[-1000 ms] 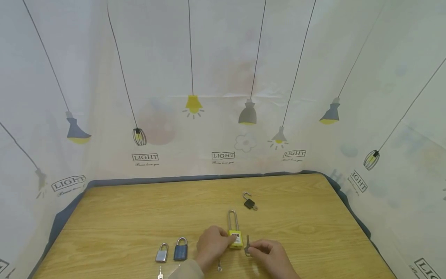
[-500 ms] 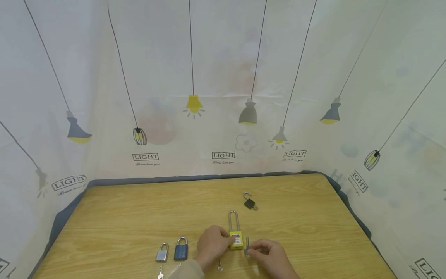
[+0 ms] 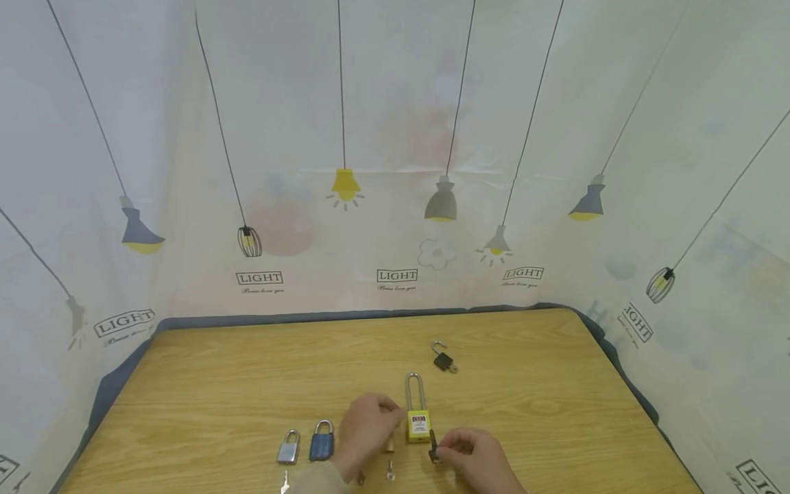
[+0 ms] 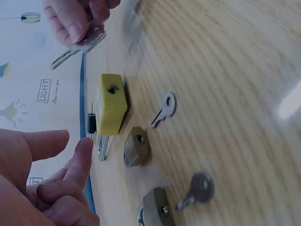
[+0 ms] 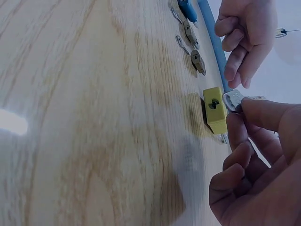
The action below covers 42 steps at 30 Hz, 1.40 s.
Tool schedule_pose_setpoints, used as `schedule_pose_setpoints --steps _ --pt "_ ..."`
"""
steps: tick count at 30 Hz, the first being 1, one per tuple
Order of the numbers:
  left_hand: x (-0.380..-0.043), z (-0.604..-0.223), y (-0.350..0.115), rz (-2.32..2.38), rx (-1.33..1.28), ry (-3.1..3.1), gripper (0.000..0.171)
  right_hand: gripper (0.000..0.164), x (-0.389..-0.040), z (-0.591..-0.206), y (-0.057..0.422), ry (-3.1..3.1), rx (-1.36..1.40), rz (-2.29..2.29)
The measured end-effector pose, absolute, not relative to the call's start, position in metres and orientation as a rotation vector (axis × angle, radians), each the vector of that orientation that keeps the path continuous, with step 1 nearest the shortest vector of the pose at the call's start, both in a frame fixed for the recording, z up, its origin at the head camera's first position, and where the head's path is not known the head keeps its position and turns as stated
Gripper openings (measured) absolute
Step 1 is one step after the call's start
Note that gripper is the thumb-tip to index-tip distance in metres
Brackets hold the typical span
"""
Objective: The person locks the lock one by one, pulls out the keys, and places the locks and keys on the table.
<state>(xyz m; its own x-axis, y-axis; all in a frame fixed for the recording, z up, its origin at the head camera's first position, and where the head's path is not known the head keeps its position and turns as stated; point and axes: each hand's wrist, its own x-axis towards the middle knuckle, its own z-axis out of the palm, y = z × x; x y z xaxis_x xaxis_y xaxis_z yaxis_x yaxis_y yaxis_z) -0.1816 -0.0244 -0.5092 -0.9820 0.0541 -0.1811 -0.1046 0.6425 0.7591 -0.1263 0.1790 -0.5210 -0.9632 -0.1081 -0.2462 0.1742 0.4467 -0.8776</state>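
A yellow padlock [image 3: 418, 426] with a long closed shackle lies on the wooden table, its keyhole end towards the person. Just right of it, my right hand [image 3: 478, 458] pinches a key [image 5: 232, 100] between thumb and fingertips, held clear of the keyhole [image 4: 113, 89]. On the other side my left hand [image 3: 369, 427] hovers with nothing in it, thumb and forefinger apart, close to the yellow padlock but not touching it. Beneath that hand sits a small brass padlock [image 4: 137, 147], mostly hidden in the head view. A loose key [image 3: 390, 471] lies in front of it.
To the left lie a blue padlock [image 3: 321, 442] and a silver padlock [image 3: 288, 448], with a key [image 3: 285, 481] before the silver one. Farther back is a black padlock [image 3: 444, 361], shackle open, key inserted. A lamp-printed curtain [image 3: 395, 206] surrounds the table.
My left hand has let go of the yellow padlock and moved slightly left. The right hand still holds the key, which has turned and shifted a little nearer the person.
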Motion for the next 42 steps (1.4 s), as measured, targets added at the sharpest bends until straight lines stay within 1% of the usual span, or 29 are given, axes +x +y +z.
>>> schedule_pose_setpoints --steps 5,13,17,29,42 --pt "-0.183 -0.503 -0.035 1.289 -0.054 2.669 0.02 0.019 -0.126 -0.523 0.176 2.457 0.082 -1.467" --pt "-0.179 -0.497 -0.051 1.303 -0.036 2.702 0.018 0.011 -0.125 -0.526 0.166 2.352 0.098 -1.476" --pt "-0.177 -0.495 -0.057 1.307 -0.017 2.707 0.02 0.007 -0.124 -0.526 0.16 2.396 0.089 -1.397" --pt "-0.174 -0.496 -0.064 1.335 0.019 2.711 0.021 0.009 -0.126 -0.538 0.15 2.536 0.119 -1.198" --pt "-0.173 -0.499 -0.061 1.34 0.0 2.688 0.021 0.013 -0.121 -0.531 0.144 2.692 0.101 -1.039"
